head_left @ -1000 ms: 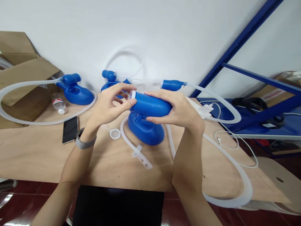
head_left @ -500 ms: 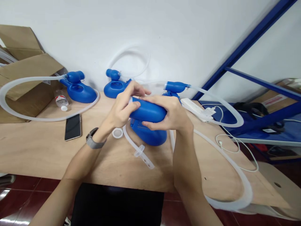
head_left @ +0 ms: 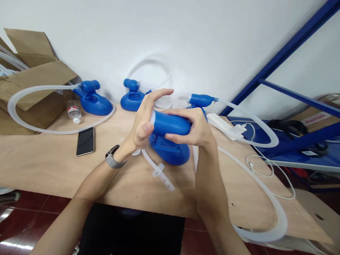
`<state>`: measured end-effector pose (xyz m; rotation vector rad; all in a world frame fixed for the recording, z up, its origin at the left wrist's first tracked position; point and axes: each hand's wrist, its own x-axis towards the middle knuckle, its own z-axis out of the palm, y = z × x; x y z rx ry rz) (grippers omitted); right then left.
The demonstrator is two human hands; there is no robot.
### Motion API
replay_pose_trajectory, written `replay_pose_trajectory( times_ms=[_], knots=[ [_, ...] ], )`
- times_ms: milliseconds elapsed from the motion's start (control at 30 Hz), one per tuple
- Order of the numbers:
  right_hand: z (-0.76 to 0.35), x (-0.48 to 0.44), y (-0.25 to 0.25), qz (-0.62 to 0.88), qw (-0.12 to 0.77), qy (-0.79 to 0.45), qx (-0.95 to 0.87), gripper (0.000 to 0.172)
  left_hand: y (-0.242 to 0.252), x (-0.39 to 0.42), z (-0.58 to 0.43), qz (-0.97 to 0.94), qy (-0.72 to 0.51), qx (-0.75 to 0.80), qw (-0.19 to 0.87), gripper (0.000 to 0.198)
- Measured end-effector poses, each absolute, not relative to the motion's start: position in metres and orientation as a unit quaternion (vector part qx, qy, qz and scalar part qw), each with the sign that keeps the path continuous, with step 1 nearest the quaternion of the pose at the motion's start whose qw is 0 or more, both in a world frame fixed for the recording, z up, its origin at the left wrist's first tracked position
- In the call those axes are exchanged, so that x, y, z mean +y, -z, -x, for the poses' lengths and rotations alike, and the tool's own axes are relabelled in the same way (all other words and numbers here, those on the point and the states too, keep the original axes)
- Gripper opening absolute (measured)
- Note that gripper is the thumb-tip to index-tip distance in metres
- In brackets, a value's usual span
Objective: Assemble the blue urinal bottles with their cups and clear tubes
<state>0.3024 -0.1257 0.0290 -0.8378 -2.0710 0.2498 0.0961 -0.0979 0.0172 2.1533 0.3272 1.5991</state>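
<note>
My right hand (head_left: 198, 124) is wrapped round a blue plastic cylinder (head_left: 170, 124) with a rounded right end, thumb below and fingers above. A white rim (head_left: 153, 117) shows at the cylinder's left end. Against that rim lies the palm of my left hand (head_left: 143, 122), its fingers stretched out beyond the end. Just under the cylinder, a blue plastic bottle (head_left: 171, 154) with a moulded handle rests on the table; its top is hidden. A clear tube (head_left: 151, 160) beside it ends in a flanged, holed tip. Partly behind my left wrist is a white ring (head_left: 136, 152).
Other blue bottles with tubes, one at left (head_left: 96, 103) and one by the wall (head_left: 131, 101), stand behind. A phone (head_left: 85, 141), water bottle (head_left: 73, 111) and cardboard box (head_left: 37, 102) are left. A power strip (head_left: 224, 125) and blue shelf frame (head_left: 287, 49) are right.
My left hand has gone from curled fingers with the thumb on the cylinder to a flat palm at its rimmed end. My right hand keeps its hold. The view has shifted slightly.
</note>
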Motion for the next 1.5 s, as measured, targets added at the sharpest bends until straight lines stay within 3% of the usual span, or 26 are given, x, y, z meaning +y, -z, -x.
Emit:
replay_pose_trajectory(
  times_ms=[167,267,333,433,533,600,667,900,1133,1300,1500],
  knots=[
    [-0.297,-0.115,-0.023,0.367,0.385,-0.143,-0.835,0.067,-0.031,-0.082,-0.081,-0.828,-0.497,0.162,0.202,0.049],
    [-0.306,-0.118,-0.025,0.444,0.33,-0.121,-0.824,0.068,-0.04,-0.066,-0.058,-0.832,-0.439,0.311,0.138,0.046],
    [-0.324,-0.12,-0.026,0.492,0.308,-0.119,-0.806,0.071,-0.042,-0.054,-0.04,-0.82,-0.375,0.414,0.125,0.046],
    [-0.365,-0.118,-0.02,0.559,0.272,-0.132,-0.772,0.073,-0.038,-0.032,-0.018,-0.801,-0.171,0.549,0.165,0.052],
    [-0.4,-0.109,-0.007,0.661,0.175,-0.153,-0.714,0.085,-0.026,-0.01,-0.006,-0.758,0.025,0.614,0.218,0.07],
    [-0.411,-0.101,0.001,0.71,0.105,-0.175,-0.674,0.092,-0.014,0.004,-0.002,-0.737,0.087,0.624,0.245,0.078],
    [-0.412,-0.095,0.006,0.719,0.076,-0.191,-0.664,0.097,-0.001,0.018,0.003,-0.727,0.1,0.631,0.252,0.082],
    [-0.37,-0.089,0.005,0.609,0.119,-0.243,-0.745,0.097,0.043,0.053,0.016,-0.738,0.067,0.643,0.192,0.08],
    [-0.337,-0.076,0.012,0.562,0.097,-0.23,-0.789,0.098,0.028,0.028,-0.019,-0.828,0.112,0.536,0.124,0.071],
    [-0.335,-0.066,0.023,0.573,0.106,-0.219,-0.782,0.097,0.023,-0.009,-0.065,-0.831,0.193,0.505,0.13,0.036],
    [-0.341,-0.067,0.026,0.558,0.125,-0.242,-0.784,0.086,0.05,-0.028,-0.107,-0.839,0.261,0.469,0.09,0.031]
  ],
)
